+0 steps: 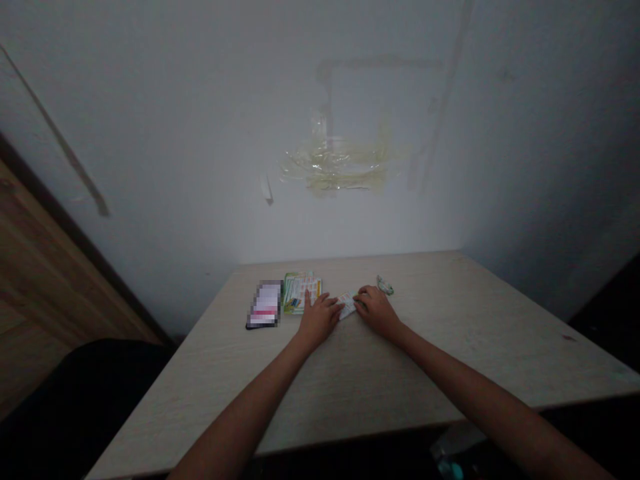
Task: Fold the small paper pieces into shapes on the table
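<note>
A small piece of printed paper [347, 305] lies on the table between my hands. My left hand [319, 320] rests on the table with its thumb and fingers apart, the fingertips touching the left side of that paper. At the right edge of the paper, the fingers of my right hand [379, 312] are bent and closed on it; their tips are partly hidden. Just beyond my left thumb is a flat stack of printed green and white leaflets or packets [302, 288]. Past my right hand lies a small crumpled green and white piece [385, 285].
A phone [265, 305] with a blurred-out screen lies left of the leaflets. The pale wooden table [450, 333] meets a wall [200, 133] bearing strips of old tape [340, 167]. A dark object [85, 380] stands left of the table, and a clear item with a teal part [456, 470] is below its front edge.
</note>
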A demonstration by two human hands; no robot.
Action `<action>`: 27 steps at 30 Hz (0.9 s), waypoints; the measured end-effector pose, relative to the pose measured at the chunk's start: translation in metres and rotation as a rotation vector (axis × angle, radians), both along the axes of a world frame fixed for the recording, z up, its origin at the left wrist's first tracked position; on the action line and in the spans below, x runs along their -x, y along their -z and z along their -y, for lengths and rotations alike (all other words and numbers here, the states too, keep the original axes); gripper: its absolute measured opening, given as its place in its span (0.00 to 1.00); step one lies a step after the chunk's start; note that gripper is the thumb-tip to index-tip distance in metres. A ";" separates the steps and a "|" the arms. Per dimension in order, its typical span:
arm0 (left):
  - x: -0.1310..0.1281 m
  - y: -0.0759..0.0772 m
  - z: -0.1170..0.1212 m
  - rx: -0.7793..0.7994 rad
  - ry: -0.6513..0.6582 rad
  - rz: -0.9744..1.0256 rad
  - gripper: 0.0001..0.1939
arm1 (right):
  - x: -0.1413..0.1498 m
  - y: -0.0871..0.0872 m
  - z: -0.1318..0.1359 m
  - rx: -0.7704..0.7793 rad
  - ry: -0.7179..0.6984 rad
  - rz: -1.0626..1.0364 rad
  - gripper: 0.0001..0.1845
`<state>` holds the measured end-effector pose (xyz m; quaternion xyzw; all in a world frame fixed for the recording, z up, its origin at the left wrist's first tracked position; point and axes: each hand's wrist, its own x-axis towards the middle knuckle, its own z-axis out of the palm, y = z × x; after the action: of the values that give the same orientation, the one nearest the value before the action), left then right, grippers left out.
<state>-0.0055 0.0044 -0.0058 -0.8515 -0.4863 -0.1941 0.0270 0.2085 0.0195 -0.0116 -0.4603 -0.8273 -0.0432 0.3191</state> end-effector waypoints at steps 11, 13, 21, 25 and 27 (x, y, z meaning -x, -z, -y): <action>0.002 0.000 0.006 -0.007 -0.010 0.100 0.13 | -0.003 0.000 0.003 -0.064 -0.091 -0.036 0.06; 0.002 -0.001 0.008 0.001 -0.001 0.117 0.13 | -0.003 -0.001 0.006 -0.057 -0.090 -0.017 0.06; 0.003 -0.001 0.014 0.039 0.019 0.163 0.11 | -0.003 -0.005 0.010 0.061 -0.052 0.042 0.08; 0.002 -0.003 0.017 0.048 0.009 0.136 0.12 | -0.003 -0.009 0.012 0.099 -0.050 0.022 0.10; 0.002 -0.004 0.018 0.051 0.007 0.121 0.12 | -0.003 -0.011 0.013 0.110 -0.051 0.015 0.12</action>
<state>-0.0075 -0.0135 -0.0018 -0.8403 -0.4890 -0.2326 -0.0248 0.2115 0.0064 -0.0009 -0.4555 -0.8422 0.0071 0.2882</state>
